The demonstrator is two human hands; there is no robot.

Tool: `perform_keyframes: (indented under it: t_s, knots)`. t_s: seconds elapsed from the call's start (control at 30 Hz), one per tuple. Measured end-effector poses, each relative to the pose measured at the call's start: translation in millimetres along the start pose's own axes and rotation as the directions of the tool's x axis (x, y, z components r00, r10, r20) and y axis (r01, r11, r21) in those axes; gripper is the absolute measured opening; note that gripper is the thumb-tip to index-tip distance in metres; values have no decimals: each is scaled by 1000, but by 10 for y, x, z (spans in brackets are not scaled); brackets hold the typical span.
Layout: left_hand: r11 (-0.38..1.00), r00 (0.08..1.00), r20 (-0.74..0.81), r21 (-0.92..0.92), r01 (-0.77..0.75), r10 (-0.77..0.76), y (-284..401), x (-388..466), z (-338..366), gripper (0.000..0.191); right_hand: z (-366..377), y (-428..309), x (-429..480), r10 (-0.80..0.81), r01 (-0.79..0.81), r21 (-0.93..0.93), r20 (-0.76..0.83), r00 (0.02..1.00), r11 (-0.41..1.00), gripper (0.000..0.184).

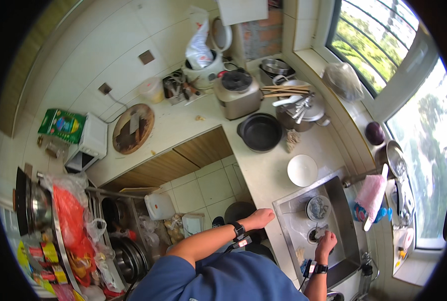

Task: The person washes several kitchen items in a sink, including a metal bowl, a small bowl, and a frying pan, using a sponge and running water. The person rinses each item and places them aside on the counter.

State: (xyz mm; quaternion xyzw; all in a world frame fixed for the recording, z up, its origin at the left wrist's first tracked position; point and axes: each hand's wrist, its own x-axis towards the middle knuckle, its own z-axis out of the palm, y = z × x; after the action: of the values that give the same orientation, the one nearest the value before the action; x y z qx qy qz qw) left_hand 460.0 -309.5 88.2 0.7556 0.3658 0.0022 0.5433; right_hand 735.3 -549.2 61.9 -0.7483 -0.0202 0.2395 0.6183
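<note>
My left hand (263, 218) is at the counter edge left of the sink, its fingers curled in and nothing visible in it. Over the steel sink (343, 218), close to the drain (313, 236), is my right hand (325, 243), also curled. A small greyish thing (321, 230) shows right beside its fingers; whether they grip it is unclear. A bowl (318, 209) with something greyish inside stands in the sink beyond that hand. On the counter just past the sink rim sits a white bowl (302, 170).
A black pot (261, 132), a crumpled cloth (293, 140) and a lidded steel pot (302, 113) with utensils on top stand farther back. A pink cloth (373, 192) and a blue bottle (383, 214) are right of the sink. A round cutting board (133, 129) bears a cleaver (134, 123).
</note>
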Motion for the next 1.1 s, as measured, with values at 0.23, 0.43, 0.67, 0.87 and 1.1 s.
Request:
perform_keyframes:
  t_s: [0.23,0.43,0.67,0.87,1.1]
  knots:
    - [978,999,41,-205,31,-23,-314,-346,-521,28,447,-77,-234,83,7,-282,308,948,959,47]
    - [930,991,-29,-348,115,-133,-1062,-965,-1075,23,911,-188,-702,324,-291,-204,154,933,935,83]
    - [816,958,-88,-549,180,-271,-2143,-1669,-1609,20,1404,-41,-1433,-143,198,-616,138,980,762,72]
    - [707,919,25,-630,321,-395,-2808,-2022,-1877,16,1714,76,-2164,-197,240,-696,142,970,677,70]
    - [756,934,24,-580,304,-357,-2788,-2011,-1868,15,1477,51,-2737,-214,161,-667,3,977,727,71]
